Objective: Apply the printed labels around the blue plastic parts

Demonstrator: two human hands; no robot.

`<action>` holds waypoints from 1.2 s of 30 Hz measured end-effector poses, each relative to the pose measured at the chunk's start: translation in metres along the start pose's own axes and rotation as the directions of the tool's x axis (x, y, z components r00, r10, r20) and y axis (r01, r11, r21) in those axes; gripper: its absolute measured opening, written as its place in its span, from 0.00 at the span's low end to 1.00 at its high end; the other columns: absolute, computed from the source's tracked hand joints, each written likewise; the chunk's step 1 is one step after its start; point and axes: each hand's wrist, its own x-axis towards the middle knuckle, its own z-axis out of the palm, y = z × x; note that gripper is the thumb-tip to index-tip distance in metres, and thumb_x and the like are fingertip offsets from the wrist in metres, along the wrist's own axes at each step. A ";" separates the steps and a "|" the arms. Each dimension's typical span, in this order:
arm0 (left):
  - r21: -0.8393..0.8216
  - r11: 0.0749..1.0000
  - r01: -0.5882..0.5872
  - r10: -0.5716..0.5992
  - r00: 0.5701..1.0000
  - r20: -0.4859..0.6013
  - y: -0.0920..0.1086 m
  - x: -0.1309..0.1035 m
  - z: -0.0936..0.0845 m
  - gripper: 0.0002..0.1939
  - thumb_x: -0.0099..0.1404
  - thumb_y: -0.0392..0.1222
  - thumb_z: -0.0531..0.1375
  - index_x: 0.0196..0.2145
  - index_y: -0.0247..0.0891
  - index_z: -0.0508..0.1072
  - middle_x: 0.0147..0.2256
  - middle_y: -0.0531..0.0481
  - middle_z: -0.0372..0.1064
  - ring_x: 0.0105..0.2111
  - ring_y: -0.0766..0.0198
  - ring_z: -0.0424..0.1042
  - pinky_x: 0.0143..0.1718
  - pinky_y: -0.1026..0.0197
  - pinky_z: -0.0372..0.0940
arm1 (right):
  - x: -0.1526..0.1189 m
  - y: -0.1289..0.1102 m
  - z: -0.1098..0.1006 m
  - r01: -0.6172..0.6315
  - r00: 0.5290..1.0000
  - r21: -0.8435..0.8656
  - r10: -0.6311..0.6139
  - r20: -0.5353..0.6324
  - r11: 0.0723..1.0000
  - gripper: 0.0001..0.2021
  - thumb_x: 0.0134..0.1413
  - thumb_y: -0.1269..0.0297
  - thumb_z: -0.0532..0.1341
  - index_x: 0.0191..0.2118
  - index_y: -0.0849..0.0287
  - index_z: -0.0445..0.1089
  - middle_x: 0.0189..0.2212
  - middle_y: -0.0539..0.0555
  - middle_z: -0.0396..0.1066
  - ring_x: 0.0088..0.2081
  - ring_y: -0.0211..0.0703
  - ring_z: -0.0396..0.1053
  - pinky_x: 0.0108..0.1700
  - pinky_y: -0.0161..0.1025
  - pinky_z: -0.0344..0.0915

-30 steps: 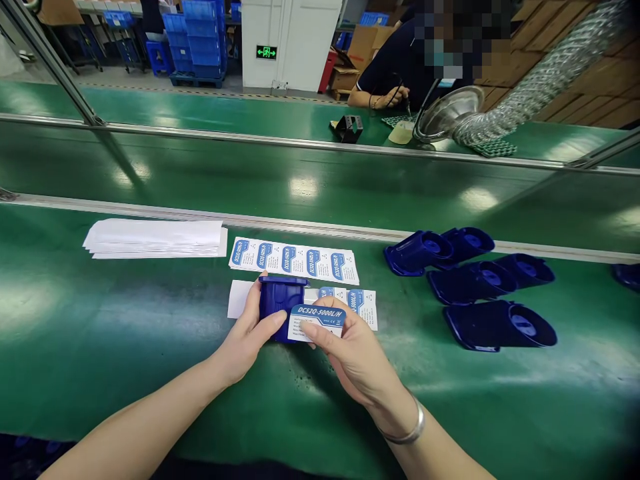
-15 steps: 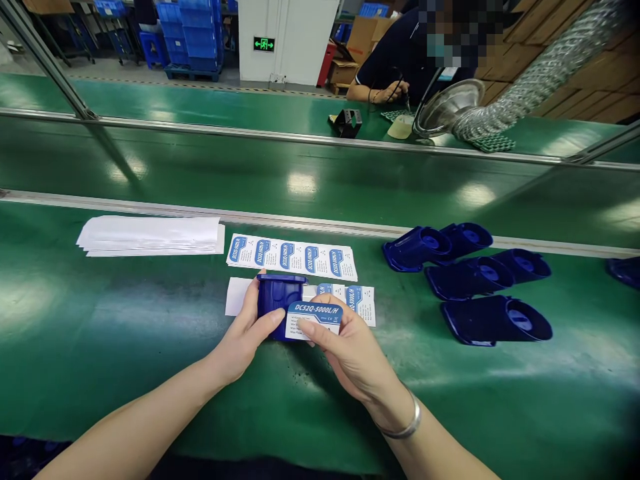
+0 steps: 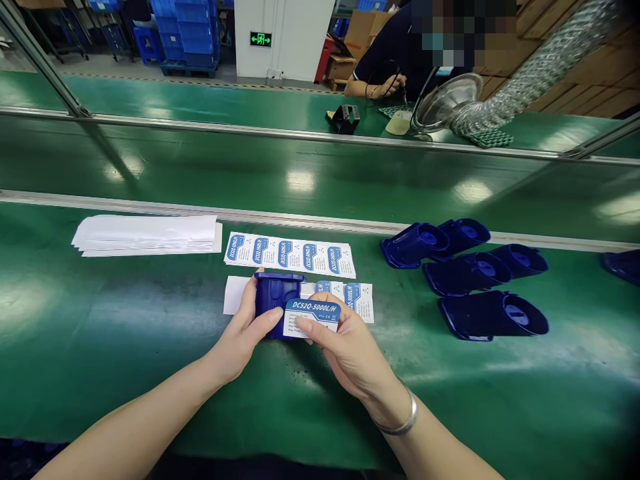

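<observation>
Near the middle of the green worktop (image 3: 100,347), at 6 o'clock from the full label sheet (image 3: 290,254): one blue housing (image 3: 273,300), gripped by the left hand (image 3: 247,333), fingers wrapped round its left side and thumb across the front. Right hand (image 3: 345,350): fingers closed on a blue-and-white label (image 3: 311,318) reading DC52Q-5000L/H, held against the housing's front face. Under and behind the housing: a part-used label sheet (image 3: 357,300). At 10 o'clock: a stack of white backing strips (image 3: 147,235). At 3 o'clock, well apart: a cluster of blue housings (image 3: 467,277), lying on their sides. Far side of the line, 1 o'clock: a co-worker's hand (image 3: 393,85) beside a metal funnel hood (image 3: 443,103). Risk, judged: the label may set crooked or crease if the housing turns in the grip, or if one edge sticks before the rest. Hidden: how much of the label already adheres, the small print, the housing's underside; another blue part is cut off at the right edge.
</observation>
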 end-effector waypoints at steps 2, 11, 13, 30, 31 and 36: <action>-0.003 1.000 -0.009 0.009 1.000 -0.002 0.000 0.000 0.000 0.41 0.71 0.49 0.60 0.72 0.54 0.39 0.70 0.51 0.52 0.69 0.49 0.52 0.68 0.49 0.51 | 0.000 0.000 0.000 0.001 1.000 0.005 -0.001 0.005 1.000 0.15 0.49 0.59 0.77 0.35 0.56 0.72 0.29 0.48 0.69 0.32 0.39 0.65 0.40 0.37 0.67; 0.018 1.000 -0.019 0.019 1.000 -0.007 0.001 0.000 0.000 0.40 0.71 0.49 0.59 0.72 0.54 0.41 0.70 0.51 0.51 0.70 0.49 0.50 0.69 0.49 0.50 | 0.001 0.001 -0.001 -0.005 1.000 0.023 0.005 0.012 1.000 0.14 0.50 0.60 0.77 0.35 0.56 0.72 0.29 0.47 0.69 0.31 0.38 0.65 0.39 0.36 0.66; 0.020 1.000 -0.014 0.014 1.000 0.004 0.000 0.000 0.000 0.41 0.72 0.48 0.59 0.72 0.55 0.40 0.70 0.51 0.52 0.69 0.49 0.51 0.69 0.50 0.51 | 0.001 0.001 -0.001 -0.006 1.000 0.031 0.005 0.019 1.000 0.14 0.51 0.61 0.77 0.35 0.56 0.72 0.28 0.47 0.69 0.31 0.38 0.64 0.38 0.35 0.66; 0.082 0.994 -0.067 0.064 0.997 0.033 -0.002 0.002 -0.002 0.50 0.65 0.42 0.67 0.72 0.56 0.38 0.69 0.48 0.55 0.66 0.47 0.58 0.66 0.48 0.57 | 0.001 0.001 0.001 -0.029 0.999 0.048 0.028 0.016 0.998 0.16 0.49 0.59 0.77 0.36 0.56 0.72 0.32 0.48 0.71 0.34 0.40 0.68 0.40 0.37 0.66; 0.083 0.995 -0.063 0.060 0.998 0.035 -0.003 0.002 -0.002 0.50 0.66 0.42 0.67 0.72 0.56 0.37 0.69 0.48 0.55 0.66 0.48 0.58 0.66 0.48 0.58 | 0.001 0.001 0.000 -0.024 1.000 0.051 0.023 0.019 0.998 0.15 0.50 0.60 0.77 0.36 0.56 0.72 0.32 0.48 0.71 0.34 0.40 0.67 0.40 0.36 0.66; 0.102 0.993 -0.064 0.061 0.998 0.034 -0.004 0.002 -0.002 0.50 0.66 0.43 0.66 0.72 0.55 0.37 0.69 0.48 0.54 0.66 0.48 0.57 0.66 0.49 0.57 | 0.000 0.002 -0.001 -0.016 1.000 0.064 0.014 0.028 0.998 0.14 0.52 0.61 0.76 0.37 0.57 0.71 0.32 0.47 0.71 0.34 0.37 0.67 0.40 0.33 0.65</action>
